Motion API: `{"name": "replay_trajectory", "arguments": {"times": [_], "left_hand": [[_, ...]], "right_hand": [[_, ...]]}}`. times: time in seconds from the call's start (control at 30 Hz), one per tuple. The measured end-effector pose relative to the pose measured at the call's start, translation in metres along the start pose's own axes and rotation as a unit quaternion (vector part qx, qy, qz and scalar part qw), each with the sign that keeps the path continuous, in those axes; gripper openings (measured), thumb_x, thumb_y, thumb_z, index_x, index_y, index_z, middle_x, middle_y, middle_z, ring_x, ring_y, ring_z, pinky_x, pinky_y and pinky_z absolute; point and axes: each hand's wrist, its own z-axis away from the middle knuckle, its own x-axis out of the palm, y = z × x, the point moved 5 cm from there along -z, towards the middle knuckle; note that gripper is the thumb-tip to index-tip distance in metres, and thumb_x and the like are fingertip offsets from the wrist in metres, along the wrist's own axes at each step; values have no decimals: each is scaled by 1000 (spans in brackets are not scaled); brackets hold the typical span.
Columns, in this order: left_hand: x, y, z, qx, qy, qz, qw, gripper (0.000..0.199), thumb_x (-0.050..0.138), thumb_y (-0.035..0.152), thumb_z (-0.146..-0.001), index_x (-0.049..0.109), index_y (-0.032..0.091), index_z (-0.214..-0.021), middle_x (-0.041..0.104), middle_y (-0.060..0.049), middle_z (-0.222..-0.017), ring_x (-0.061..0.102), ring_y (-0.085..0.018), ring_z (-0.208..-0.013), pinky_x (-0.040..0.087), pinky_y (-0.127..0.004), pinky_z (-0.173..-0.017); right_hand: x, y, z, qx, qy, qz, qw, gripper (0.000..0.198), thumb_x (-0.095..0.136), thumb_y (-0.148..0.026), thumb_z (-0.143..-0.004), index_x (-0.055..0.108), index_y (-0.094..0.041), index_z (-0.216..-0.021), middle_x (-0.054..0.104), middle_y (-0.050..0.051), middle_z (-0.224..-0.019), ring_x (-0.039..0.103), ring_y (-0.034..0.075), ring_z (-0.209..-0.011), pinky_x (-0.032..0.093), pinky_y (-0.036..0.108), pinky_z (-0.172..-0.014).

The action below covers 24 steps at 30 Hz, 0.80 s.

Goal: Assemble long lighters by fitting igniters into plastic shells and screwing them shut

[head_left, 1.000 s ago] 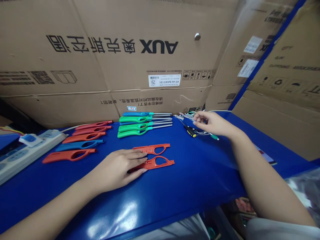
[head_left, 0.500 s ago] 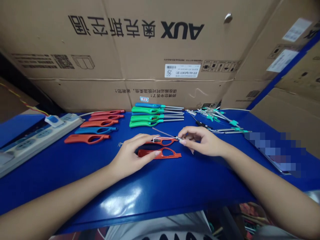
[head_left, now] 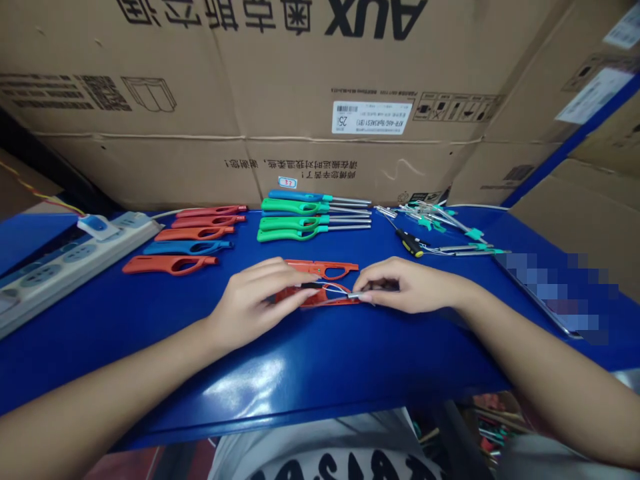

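Observation:
Two red lighter shell halves lie in front of me: the far half (head_left: 340,270) is separate, while the near half (head_left: 333,293) sits under my hands. My left hand (head_left: 255,293) pinches a small black igniter piece (head_left: 311,285) between thumb and fingers, over the near half. White and red wires (head_left: 334,288) run from it to the right. Their other end meets a short silver metal piece (head_left: 354,295), which my right hand (head_left: 400,285) grips between thumb and fingertips. My left fingers partly cover both halves' left ends.
Red and blue lighter handles (head_left: 183,265) line up at the left beside a white power strip (head_left: 75,260). Green and blue lighters (head_left: 290,223) lie at the back. Metal tubes with wires (head_left: 440,217), a screwdriver (head_left: 410,241) and a blurred flat device (head_left: 540,293) are at right.
Both hands have shifted with the wired parts from over the far shell half to over the near one. The view has tilted slightly downward.

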Motion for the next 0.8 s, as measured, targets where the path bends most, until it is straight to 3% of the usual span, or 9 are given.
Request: {"name": "replay_trajectory", "arguments": {"times": [0.13, 0.37, 0.53, 0.8], "left_hand": [[5, -9, -3, -31, -38, 5, 999, 15, 68, 23, -95, 75, 19, -108, 79, -4, -98, 73, -16, -88, 59, -26, -82], [22, -24, 5, -78, -150, -9, 986, 25, 52, 24, -103, 73, 18, -114, 75, -7, -109, 72, -19, -101, 59, -30, -89], [23, -24, 7, -77, -176, -38, 981, 26, 49, 25, -104, 73, 20, -114, 70, -7, -107, 71, -18, -96, 58, -29, -85], [27, -24, 10, -73, -189, -45, 978, 25, 52, 24, -103, 75, 19, -110, 71, -8, -108, 71, -20, -98, 58, -31, -85]], "right_hand": [[6, -7, 2, -13, -68, -24, 997, 27, 60, -37, -99, 74, -15, -105, 74, 6, -100, 66, 15, -91, 49, 27, -85], [-7, 4, 3, -3, 2, 35, 999, 24, 58, -33, -98, 71, -16, -109, 68, 8, -105, 61, 16, -93, 47, 29, -84], [-10, 13, 5, 58, 24, -1, 998, 26, 62, -38, -94, 67, -16, -108, 68, 4, -91, 61, 15, -80, 48, 27, -71], [-8, 8, 3, 28, 30, 92, 995, 11, 62, -26, -93, 69, -17, -91, 69, 5, -93, 62, 15, -80, 48, 26, -72]]}}
